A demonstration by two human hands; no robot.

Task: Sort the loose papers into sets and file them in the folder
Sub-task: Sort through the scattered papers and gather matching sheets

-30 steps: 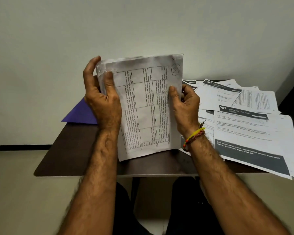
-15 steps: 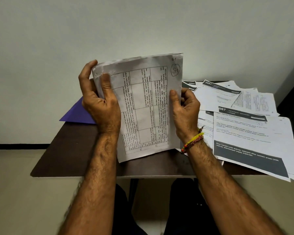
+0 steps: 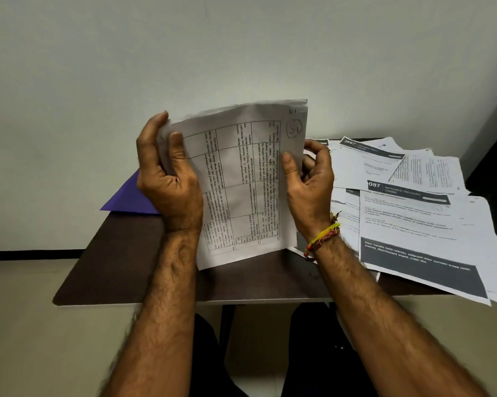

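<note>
Set (image 3: 241, 179) marked S-1 upright on table (image 3: 121, 270): left hand (image 3: 169, 179) + right hand (image 3: 310, 184) grip its edges. Loose papers (image 3: 419, 222) unsorted, folder (image 3: 129, 199) unfilled, early stage prob.

1. The held sheet (image 3: 243, 184) is white, printed with a black-ruled table of small black text and a circled pen mark.
2. The folder (image 3: 126, 200) is purple.
3. The loose papers (image 3: 419, 213) are white with dark grey header and footer bands.
4. The table (image 3: 121, 270) is dark brown.
5. The wrist band (image 3: 323, 237) looks yellow and red, perhaps braided.
</note>
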